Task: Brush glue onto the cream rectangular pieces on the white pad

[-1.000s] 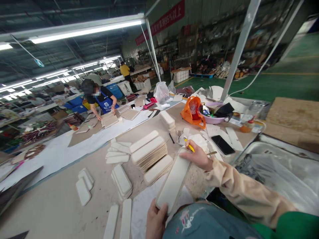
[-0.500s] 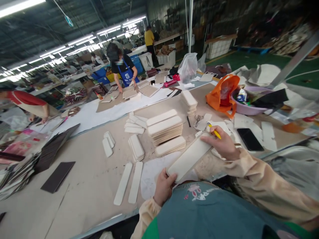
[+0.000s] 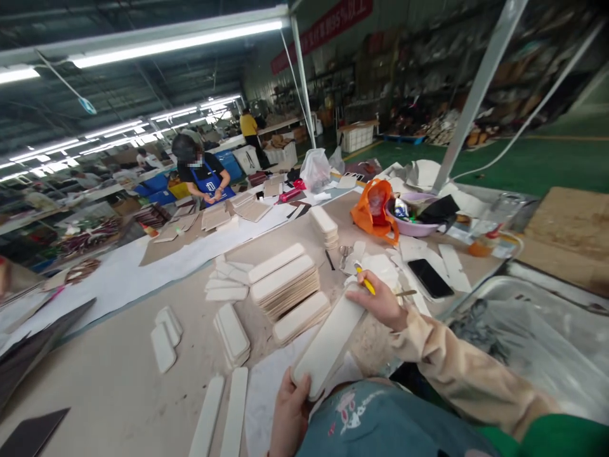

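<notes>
A long off-white panel (image 3: 328,339) with rounded corners is held slanting above the table's near edge. My left hand (image 3: 291,406) grips its lower end, thumb on top. At the upper end, my right hand (image 3: 380,301) has its fingers closed on the panel. It also holds a slim yellow tool (image 3: 366,281), whose exact kind I cannot make out. Beside the panel lies a low pile of similar panels (image 3: 302,317), with a taller stack (image 3: 285,285) behind it. Shorter pieces (image 3: 232,333) are piled to the left, and narrow strips (image 3: 234,406) lie near the front.
Scissors (image 3: 345,254), a black phone (image 3: 431,278) and off-white scraps lie on the right. An orange bag (image 3: 375,212) stands beside a purple basin (image 3: 413,222). Across the table a co-worker in a blue apron (image 3: 209,184) handles flat pieces. A metal post (image 3: 476,101) rises at right.
My view has swung to the right, so the table's things appear farther left. Both hands keep their hold on the panel, and the yellow tool stays in my right hand.
</notes>
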A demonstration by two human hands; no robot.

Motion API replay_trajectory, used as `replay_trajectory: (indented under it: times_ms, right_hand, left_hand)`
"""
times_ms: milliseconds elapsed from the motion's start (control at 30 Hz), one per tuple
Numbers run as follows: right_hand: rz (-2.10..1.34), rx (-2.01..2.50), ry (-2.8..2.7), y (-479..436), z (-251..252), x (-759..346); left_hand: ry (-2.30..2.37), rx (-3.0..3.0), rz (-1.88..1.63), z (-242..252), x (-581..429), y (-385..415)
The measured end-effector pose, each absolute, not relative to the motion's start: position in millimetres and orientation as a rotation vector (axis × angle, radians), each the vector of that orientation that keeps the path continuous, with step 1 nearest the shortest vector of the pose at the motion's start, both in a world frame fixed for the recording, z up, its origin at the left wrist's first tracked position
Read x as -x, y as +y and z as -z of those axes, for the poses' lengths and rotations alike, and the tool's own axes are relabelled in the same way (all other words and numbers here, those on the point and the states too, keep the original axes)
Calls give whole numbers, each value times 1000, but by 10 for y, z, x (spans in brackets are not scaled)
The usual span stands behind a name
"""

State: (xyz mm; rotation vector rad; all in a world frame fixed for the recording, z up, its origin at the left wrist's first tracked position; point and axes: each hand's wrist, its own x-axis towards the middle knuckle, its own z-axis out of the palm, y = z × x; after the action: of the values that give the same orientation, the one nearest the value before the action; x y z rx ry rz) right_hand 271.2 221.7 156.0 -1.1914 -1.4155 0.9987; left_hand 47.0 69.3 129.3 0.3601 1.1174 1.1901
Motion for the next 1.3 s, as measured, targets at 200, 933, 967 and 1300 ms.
replay_trajectory:
  times_ms: [200,933,967,1300]
  right_hand:
    - [-971,1176,-1404,2228,-1524,-2743]
    - [-1075,1247,-1350,2201,-1414,-2752]
    - [-1072,1253,-1353,2196,-1414,-2750]
    - [-1136,1229,-1309,2185,-1345,-2762]
  left_hand:
    - [1133,-333,-1183,-1277,-469,745]
    - [1232,-436,-1406,-1103,-402,753]
    - [1226,-429,-1406,-1108,-404,758]
    - [1236,-398,-1411,-1094,-402,801]
